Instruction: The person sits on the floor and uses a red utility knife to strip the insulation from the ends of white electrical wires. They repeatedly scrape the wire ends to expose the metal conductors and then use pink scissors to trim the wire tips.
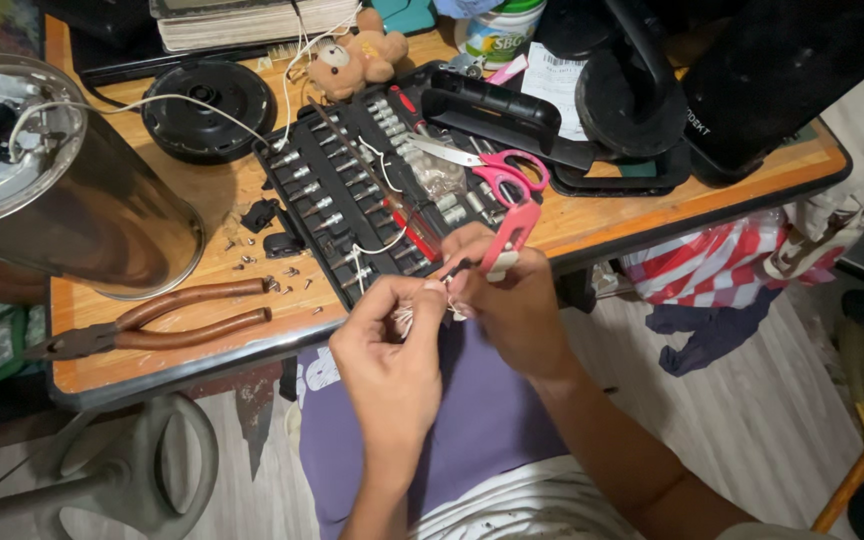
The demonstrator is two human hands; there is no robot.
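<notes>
Your left hand (392,345) and your right hand (507,300) meet just off the front edge of the tabletop (592,225), above your lap. Between them runs a thin white wire (414,315): your left fingers are closed in a pinch on its frayed end, and the strands spread out just below your fingertips. Your right hand is closed around a pink cutter (510,235), whose handle sticks up from your fist toward the tabletop, while its dark tip (457,268) points left and touches the wire right beside your left thumb. The two hands are almost touching, with the wire end held in the small gap between them.

The white wire trails up from your hands across the open black socket set (357,190) lying just beyond your fingers. On the far side of that case lie pink-handled scissors (497,170), blades pointing left. To your left, brown-handled pliers (152,320) rest near the front edge of the tabletop, with small screws (272,270) scattered between them and the socket set. A shiny metal pot (72,200) stands at the left end of the tabletop, well apart from your hands, and a small teddy bear (357,55) sits at the back.
</notes>
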